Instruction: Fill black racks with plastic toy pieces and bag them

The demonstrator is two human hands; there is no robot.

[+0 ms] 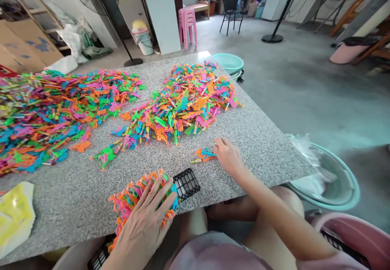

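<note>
My left hand (148,219) lies flat with its fingers stretched over a dense row of small bright plastic toys (134,193). The row fills most of a black grid rack (188,182), whose bare end sticks out past my fingertips. Farther right, my right hand (228,155) is low over the table with its fingers curled. A few loose blue and orange plastic toys (205,154), with a yellowish tube end, reach up to its fingers. Its thumb and grip are partly hidden. Beyond both hands spreads a heap of the same toys (183,103).
A second, larger heap (61,115) covers the left of the speckled stone table (258,148). A yellow and white packet (16,217) lies at the left front. Beside the table's right edge are a green basin (344,180) with clear plastic and a pink tub (356,229).
</note>
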